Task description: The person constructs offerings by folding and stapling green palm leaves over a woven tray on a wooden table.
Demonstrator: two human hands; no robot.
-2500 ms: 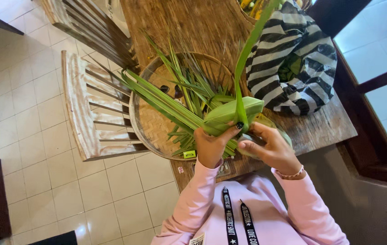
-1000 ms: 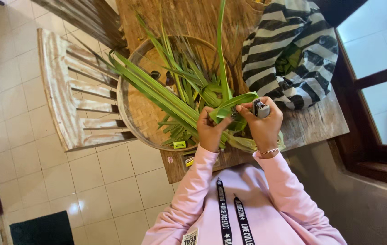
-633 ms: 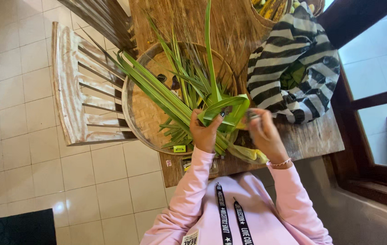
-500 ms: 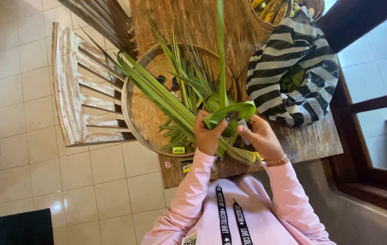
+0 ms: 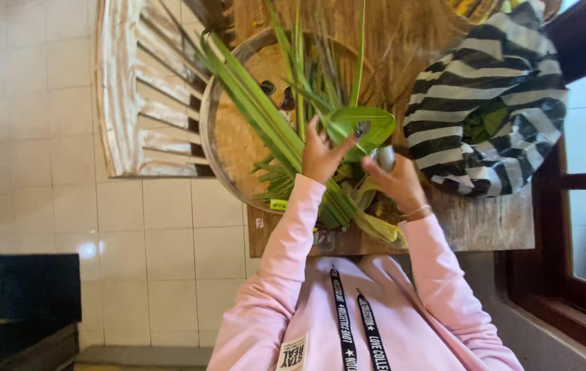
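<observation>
Folded green leaf loop (image 5: 363, 124) held above round woven tray (image 5: 227, 148), over leaf strips (image 5: 258, 110). Left hand (image 5: 320, 154) grip pinched shut on loop's fold. Right hand (image 5: 397, 180) closed round small grey stapler (image 5: 385, 157), just beside loop. Striped bag (image 5: 488, 103) on worktop (image 5: 492, 223) to right. Risk: fold springs open if pinch loosens; stapler so near fingers could nip fingertip.

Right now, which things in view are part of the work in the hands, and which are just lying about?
In the work:
- left hand pinching the folded green leaf strip
- right hand holding a small metal stapler
- long leaf bundle in the round woven tray

Lying about:
- striped bag
- wooden chair
- wooden table
</observation>
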